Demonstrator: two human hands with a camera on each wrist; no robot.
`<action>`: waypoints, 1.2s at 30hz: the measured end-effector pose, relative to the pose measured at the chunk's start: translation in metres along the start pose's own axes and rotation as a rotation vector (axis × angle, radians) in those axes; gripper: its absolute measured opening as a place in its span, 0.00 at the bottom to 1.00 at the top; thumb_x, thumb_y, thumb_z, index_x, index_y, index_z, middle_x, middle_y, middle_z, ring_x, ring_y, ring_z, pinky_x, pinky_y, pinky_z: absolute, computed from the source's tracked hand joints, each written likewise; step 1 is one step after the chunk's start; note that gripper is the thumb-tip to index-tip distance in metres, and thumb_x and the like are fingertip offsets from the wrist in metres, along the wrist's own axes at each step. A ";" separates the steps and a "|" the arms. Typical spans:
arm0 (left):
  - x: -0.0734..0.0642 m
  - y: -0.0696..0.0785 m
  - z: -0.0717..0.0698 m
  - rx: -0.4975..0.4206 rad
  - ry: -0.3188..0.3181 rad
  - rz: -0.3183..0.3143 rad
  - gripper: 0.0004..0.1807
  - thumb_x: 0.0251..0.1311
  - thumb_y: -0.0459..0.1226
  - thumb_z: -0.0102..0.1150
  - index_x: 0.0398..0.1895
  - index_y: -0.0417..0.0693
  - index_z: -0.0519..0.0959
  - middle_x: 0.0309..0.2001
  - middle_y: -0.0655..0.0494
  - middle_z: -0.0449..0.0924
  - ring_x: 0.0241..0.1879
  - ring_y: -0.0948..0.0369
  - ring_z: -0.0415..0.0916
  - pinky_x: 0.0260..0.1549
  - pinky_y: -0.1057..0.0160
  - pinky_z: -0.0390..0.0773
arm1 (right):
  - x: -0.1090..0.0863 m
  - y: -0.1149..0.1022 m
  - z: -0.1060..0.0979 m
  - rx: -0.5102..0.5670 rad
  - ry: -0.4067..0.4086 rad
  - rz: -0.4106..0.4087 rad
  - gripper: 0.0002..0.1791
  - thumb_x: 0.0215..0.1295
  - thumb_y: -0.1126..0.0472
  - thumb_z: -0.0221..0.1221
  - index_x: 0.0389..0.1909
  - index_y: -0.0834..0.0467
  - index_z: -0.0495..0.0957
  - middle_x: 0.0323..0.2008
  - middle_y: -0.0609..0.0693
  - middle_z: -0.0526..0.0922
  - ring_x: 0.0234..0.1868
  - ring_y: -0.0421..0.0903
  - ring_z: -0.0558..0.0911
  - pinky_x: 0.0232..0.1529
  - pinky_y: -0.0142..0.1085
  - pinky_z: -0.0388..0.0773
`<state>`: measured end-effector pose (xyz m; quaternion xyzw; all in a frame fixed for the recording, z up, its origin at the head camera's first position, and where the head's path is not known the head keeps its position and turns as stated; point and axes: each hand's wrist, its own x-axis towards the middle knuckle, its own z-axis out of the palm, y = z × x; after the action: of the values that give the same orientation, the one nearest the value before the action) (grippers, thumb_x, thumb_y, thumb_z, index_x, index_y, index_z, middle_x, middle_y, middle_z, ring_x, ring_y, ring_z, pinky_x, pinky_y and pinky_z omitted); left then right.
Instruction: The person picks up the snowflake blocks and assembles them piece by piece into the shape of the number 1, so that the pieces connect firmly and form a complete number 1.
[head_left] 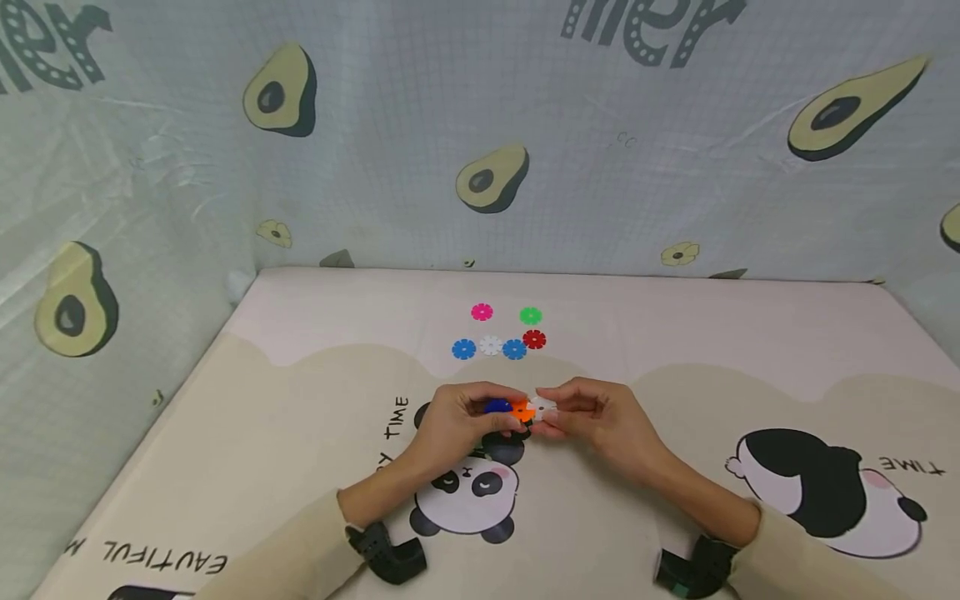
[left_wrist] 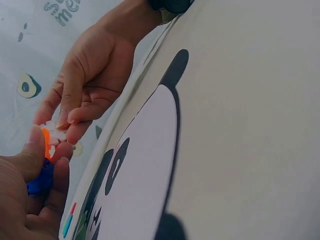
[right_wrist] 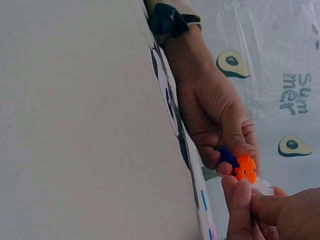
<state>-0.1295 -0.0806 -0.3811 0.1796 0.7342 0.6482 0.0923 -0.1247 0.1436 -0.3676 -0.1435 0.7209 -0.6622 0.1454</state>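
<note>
Between the two hands, above the table, are three notched plastic discs in a row: dark blue (head_left: 497, 407), orange (head_left: 522, 411) and white (head_left: 542, 407). My left hand (head_left: 472, 412) pinches the blue and orange ones between thumb and fingers. With thumb and fingertips my right hand (head_left: 600, 412) holds the white disc at the other end. In the right wrist view the orange disc (right_wrist: 245, 169) meets the blue disc (right_wrist: 227, 157), and the white disc (right_wrist: 262, 187) is partly hidden by right-hand fingers. The left wrist view shows the orange disc (left_wrist: 46, 142) edge-on.
Beyond the hands several loose notched discs lie flat on the table: pink (head_left: 482, 312), green (head_left: 531, 316), red (head_left: 534, 339), white (head_left: 491, 345) and two blue, one left (head_left: 463, 349), one right (head_left: 514, 349). The panda-print tablecloth (head_left: 300, 450) meets an avocado-print curtain (head_left: 375, 167) behind.
</note>
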 end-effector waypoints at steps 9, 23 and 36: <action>0.002 -0.006 -0.003 -0.003 -0.005 0.064 0.16 0.56 0.29 0.65 0.50 0.40 0.81 0.47 0.49 0.81 0.40 0.57 0.81 0.43 0.65 0.79 | 0.002 0.006 -0.002 -0.151 0.085 -0.003 0.18 0.59 0.64 0.65 0.51 0.57 0.80 0.33 0.53 0.86 0.36 0.48 0.85 0.38 0.32 0.80; 0.001 -0.005 -0.003 0.113 0.018 0.077 0.16 0.70 0.30 0.48 0.54 0.47 0.81 0.50 0.60 0.81 0.54 0.64 0.75 0.52 0.65 0.73 | -0.001 0.004 0.001 -0.090 0.118 0.044 0.16 0.60 0.64 0.65 0.50 0.57 0.78 0.33 0.54 0.86 0.37 0.50 0.86 0.43 0.32 0.79; 0.001 -0.007 -0.002 0.060 -0.036 0.136 0.15 0.68 0.34 0.52 0.57 0.42 0.77 0.52 0.55 0.79 0.52 0.61 0.76 0.52 0.64 0.73 | -0.001 0.003 0.002 -0.023 0.116 0.037 0.16 0.59 0.64 0.65 0.49 0.59 0.78 0.35 0.56 0.86 0.37 0.53 0.86 0.43 0.34 0.79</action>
<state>-0.1320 -0.0831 -0.3878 0.2434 0.7377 0.6272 0.0560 -0.1230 0.1420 -0.3710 -0.0935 0.7383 -0.6582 0.1140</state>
